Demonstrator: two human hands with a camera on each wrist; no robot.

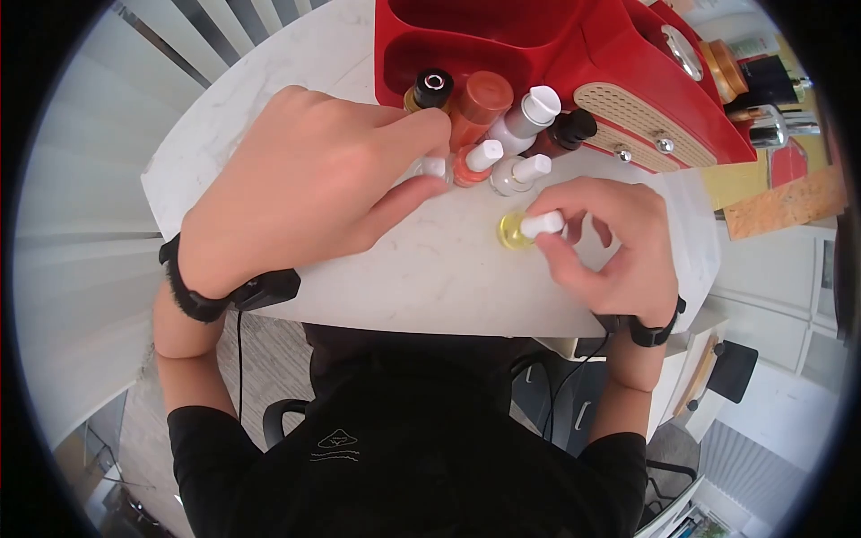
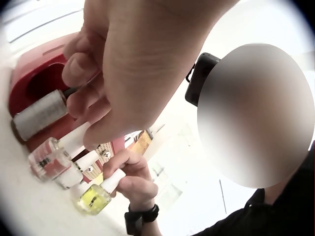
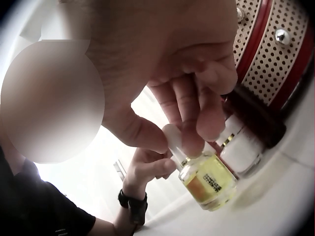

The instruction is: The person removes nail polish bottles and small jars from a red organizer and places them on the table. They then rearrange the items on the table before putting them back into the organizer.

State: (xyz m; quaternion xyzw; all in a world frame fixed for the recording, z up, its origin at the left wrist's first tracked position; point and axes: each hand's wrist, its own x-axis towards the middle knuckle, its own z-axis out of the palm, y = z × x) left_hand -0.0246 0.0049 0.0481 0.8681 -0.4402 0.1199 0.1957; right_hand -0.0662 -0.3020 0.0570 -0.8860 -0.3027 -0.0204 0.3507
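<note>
The left hand [image 1: 314,179] pinches the white cap of a clear bottle [image 1: 433,168] between thumb and fingers, partly hiding it. The right hand [image 1: 619,247] pinches the white cap of a small yellow bottle [image 1: 513,231]; this bottle [image 3: 209,182] leans in the right wrist view, and whether its base touches the table is unclear. Between the hands stand a coral bottle [image 1: 468,170] and a milky white bottle [image 1: 508,179], both white-capped.
Behind are a black-capped bottle [image 1: 434,88], an orange bottle [image 1: 484,100], a pale bottle [image 1: 516,130] and a dark bottle [image 1: 567,132]. A red organizer [image 1: 619,54] with woven drawer fronts stands at the back of the white table [image 1: 404,287]. A cable hangs from each wrist.
</note>
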